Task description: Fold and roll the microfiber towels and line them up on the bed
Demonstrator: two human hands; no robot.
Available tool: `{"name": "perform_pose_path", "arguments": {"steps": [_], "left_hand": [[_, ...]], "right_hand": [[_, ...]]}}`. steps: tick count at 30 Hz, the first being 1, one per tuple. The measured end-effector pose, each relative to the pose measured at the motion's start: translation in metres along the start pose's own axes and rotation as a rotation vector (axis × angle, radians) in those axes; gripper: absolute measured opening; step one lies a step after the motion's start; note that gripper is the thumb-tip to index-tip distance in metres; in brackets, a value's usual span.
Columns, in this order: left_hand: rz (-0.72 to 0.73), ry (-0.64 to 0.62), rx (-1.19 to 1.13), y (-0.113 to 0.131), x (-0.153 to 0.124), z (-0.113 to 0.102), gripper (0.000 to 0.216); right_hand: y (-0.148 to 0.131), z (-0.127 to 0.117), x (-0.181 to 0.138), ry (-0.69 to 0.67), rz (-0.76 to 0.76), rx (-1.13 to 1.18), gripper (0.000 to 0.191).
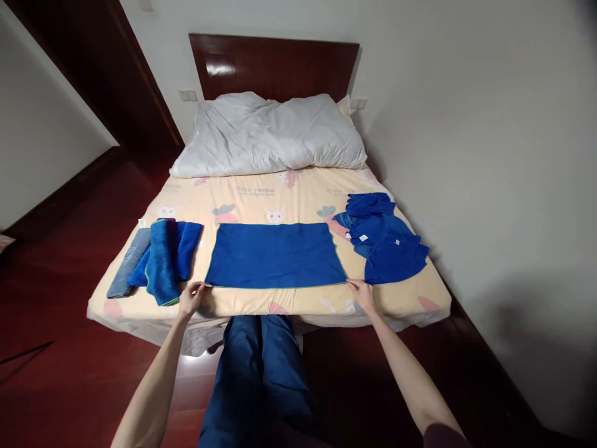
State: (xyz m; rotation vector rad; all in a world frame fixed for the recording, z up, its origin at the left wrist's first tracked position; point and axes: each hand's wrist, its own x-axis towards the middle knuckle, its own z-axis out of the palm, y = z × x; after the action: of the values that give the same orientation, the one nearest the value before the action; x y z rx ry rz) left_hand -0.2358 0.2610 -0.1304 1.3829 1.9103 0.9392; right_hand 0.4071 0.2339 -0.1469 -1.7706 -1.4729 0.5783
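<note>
A blue towel (275,254) lies spread flat in the middle of the bed, near its foot edge. My left hand (190,297) pinches the towel's near left corner. At the near right corner my right hand (361,292) is closed on the cloth. Both arms reach forward over the foot of the bed.
Rolled and folded blue towels (164,256) and a grey one (128,262) lie at the left. A loose heap of blue towels (382,239) sits at the right. A white duvet (270,134) lies by the dark headboard. The bed sheet (289,193) is cream. A wall runs along the right.
</note>
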Motion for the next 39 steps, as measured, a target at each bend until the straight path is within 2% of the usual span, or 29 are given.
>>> {"name": "perform_pose_path", "arguments": {"steps": [4, 7, 12, 15, 18, 20, 22, 24, 26, 29, 31, 33, 35, 39], "left_hand": [[-0.067, 0.073, -0.148, -0.015, -0.007, 0.000, 0.059], [-0.075, 0.065, -0.176, -0.021, -0.017, -0.003, 0.057], [0.141, -0.031, 0.114, -0.028, -0.042, -0.009, 0.038], [0.278, -0.061, 0.294, -0.030, -0.049, -0.014, 0.033], [0.391, -0.142, 0.449, -0.030, -0.049, -0.020, 0.032], [0.452, -0.180, 0.554, -0.023, -0.048, -0.022, 0.031], [0.501, -0.145, 0.615, -0.005, -0.043, -0.016, 0.033], [0.535, -0.052, 0.616, 0.026, -0.035, 0.002, 0.039], [0.567, 0.015, 0.595, 0.064, -0.023, 0.035, 0.047], [0.603, 0.019, 0.589, 0.113, -0.006, 0.103, 0.057], [0.614, -0.031, 0.595, 0.126, -0.002, 0.147, 0.059], [0.594, -0.093, 0.607, 0.121, -0.005, 0.181, 0.058], [0.552, -0.130, 0.615, 0.106, -0.012, 0.202, 0.057], [0.514, -0.133, 0.605, 0.084, -0.020, 0.213, 0.058]], "right_hand": [[0.010, -0.003, -0.013, 0.055, 0.051, 0.014, 0.031], [0.012, -0.006, -0.028, 0.043, 0.008, -0.009, 0.031], [0.013, -0.008, -0.057, -0.044, -0.152, -0.167, 0.033], [0.016, -0.007, -0.069, -0.061, -0.184, -0.278, 0.035], [0.019, -0.006, -0.074, -0.082, -0.194, -0.382, 0.040], [0.012, -0.004, -0.071, -0.113, -0.173, -0.479, 0.041], [-0.010, 0.004, -0.063, -0.114, -0.138, -0.577, 0.040], [-0.050, 0.021, -0.049, -0.066, -0.132, -0.625, 0.040], [-0.102, 0.053, -0.030, -0.026, -0.180, -0.584, 0.044], [-0.173, 0.124, -0.004, -0.043, -0.272, -0.509, 0.051], [-0.199, 0.173, 0.002, -0.129, -0.329, -0.477, 0.053], [-0.204, 0.213, 0.000, -0.251, -0.325, -0.459, 0.054], [-0.193, 0.239, -0.006, -0.328, -0.282, -0.453, 0.053], [-0.171, 0.254, -0.014, -0.336, -0.259, -0.457, 0.054]]}}
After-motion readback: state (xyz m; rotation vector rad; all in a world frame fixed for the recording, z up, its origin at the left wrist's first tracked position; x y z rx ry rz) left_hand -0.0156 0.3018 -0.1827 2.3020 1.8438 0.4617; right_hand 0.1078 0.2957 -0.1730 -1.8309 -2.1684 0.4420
